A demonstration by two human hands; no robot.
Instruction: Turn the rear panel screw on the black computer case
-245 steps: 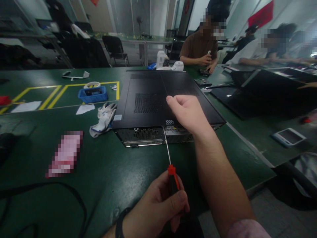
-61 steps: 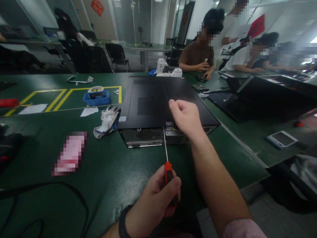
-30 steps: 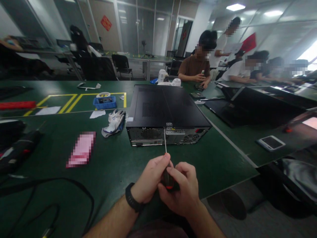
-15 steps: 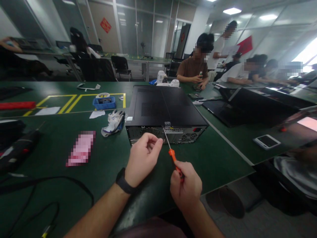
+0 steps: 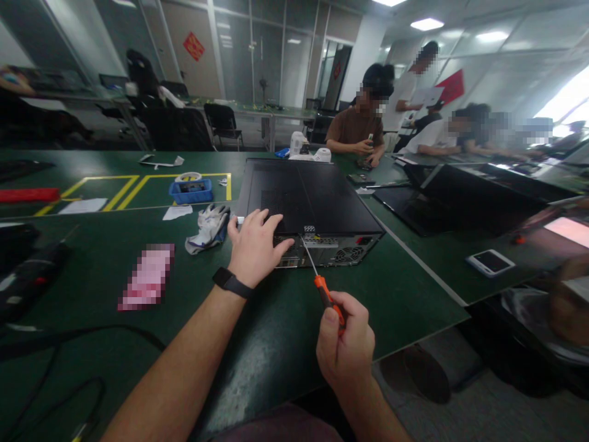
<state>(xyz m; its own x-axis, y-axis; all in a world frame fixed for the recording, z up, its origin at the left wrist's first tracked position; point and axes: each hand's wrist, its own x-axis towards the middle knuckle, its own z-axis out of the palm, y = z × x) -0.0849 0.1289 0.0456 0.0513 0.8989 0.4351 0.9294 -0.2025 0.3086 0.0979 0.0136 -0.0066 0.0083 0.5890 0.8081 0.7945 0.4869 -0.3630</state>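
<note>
A black desktop computer case [image 5: 317, 190] lies flat on the green table, its rear panel with ports and a round fan grille facing me. My left hand [image 5: 258, 245] rests with spread fingers on the near left edge of the case, the thumb reaching along the rear side. Wrapped in my right hand [image 5: 347, 344] is an orange and black screwdriver [image 5: 321, 283]. Its thin shaft slants up and away, and the tip meets the top rear edge of the case, left of a small checkered label. Whether a screw sits under the tip is too small to tell.
Left of the case are work gloves [image 5: 209, 227], a blue bin [image 5: 191, 191] and a pink packet [image 5: 148, 276]. Cables [image 5: 92, 334] lie at the lower left. Black panels [image 5: 460, 196] and a white phone [image 5: 490, 262] are to the right. A person [image 5: 356, 126] sits across the table.
My left hand has gone from a loose curl in front of the rear panel up onto the case's edge, its fingers now spread. The screwdriver tip stays at the same edge.
</note>
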